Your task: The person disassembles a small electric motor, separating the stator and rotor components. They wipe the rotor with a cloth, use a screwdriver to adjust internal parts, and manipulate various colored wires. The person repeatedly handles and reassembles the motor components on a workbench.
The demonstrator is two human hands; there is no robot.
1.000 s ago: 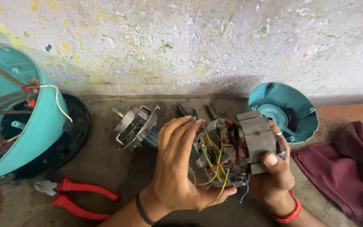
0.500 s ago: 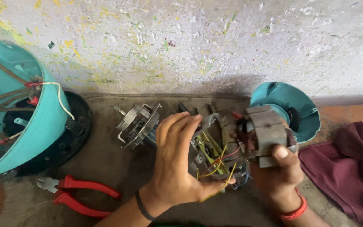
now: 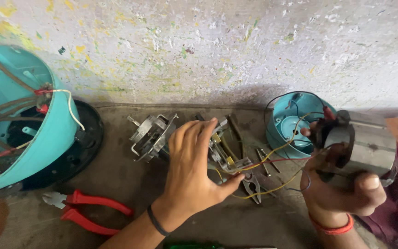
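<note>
You are gripping the grey motor stator [image 3: 365, 147] in your right hand [image 3: 342, 193], fingers wrapped tight round its metal body, while your left hand [image 3: 194, 170] is closing loosely over the bracket end [image 3: 224, 154] resting on the mat. Thin wires [image 3: 272, 161] are stretching between the two grips; they look fragile, the stator heavy and stiff, so hold the metal core. Beyond your left hand the wall is crowding you; pliers [image 3: 86, 210] are lying beside that wrist.

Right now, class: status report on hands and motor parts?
Left hand on metal bracket. Right hand holds stator. Wires link both; pliers lie aside.
</note>
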